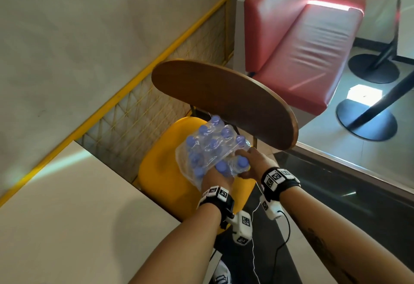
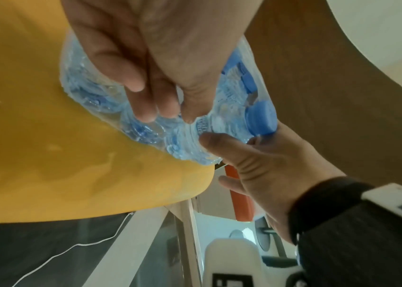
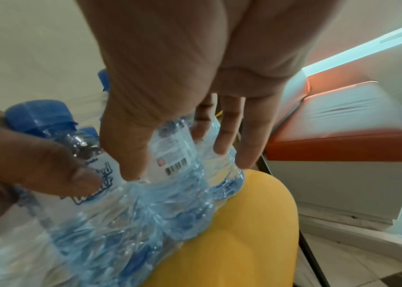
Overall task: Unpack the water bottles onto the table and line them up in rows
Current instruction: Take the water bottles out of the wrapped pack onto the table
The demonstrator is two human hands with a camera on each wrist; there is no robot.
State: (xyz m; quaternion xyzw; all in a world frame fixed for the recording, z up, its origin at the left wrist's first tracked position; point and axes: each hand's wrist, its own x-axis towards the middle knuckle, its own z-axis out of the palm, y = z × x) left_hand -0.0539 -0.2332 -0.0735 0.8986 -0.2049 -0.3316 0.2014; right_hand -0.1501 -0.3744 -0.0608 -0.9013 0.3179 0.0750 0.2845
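Bottle pack (image 1: 210, 149) on yellow chair seat (image 1: 161, 171), beside white table (image 1: 74, 216).

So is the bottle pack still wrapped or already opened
Still wrapped, as far as shown: clear plastic covers the capped bottles in the pack on the yellow chair. Both hands, left and right, grip its near end.

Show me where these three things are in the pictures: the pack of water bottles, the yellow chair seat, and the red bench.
pack of water bottles (image 1: 210, 147), head view, on the plastic wrap over the caps.
yellow chair seat (image 1: 161, 171), head view, on its bare left part.
red bench (image 1: 313, 55), head view, on the seat cushion.
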